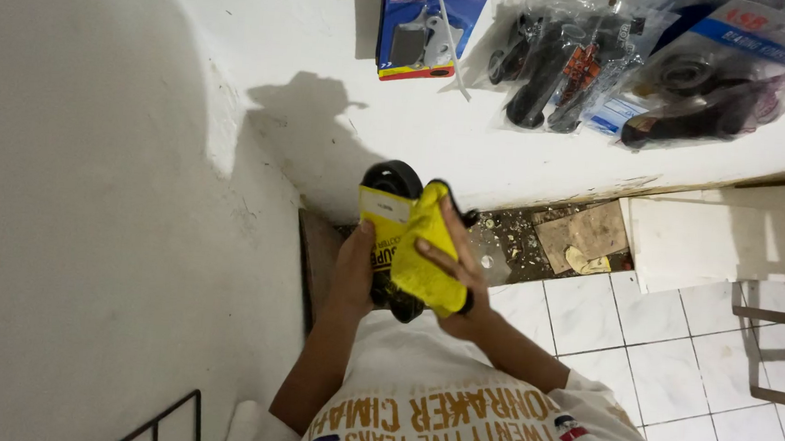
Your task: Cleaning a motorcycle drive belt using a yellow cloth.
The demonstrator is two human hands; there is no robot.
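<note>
While the left hand (355,268) clasps a black part (398,179) in its yellow packaging (422,250) upright at chest height, the right hand (458,265) grips the wrapper's near side, fingers closed across it.

Yellow cloth (431,250), black part (393,177) w/ yellow label, white marbled tiles (666,355).
</note>
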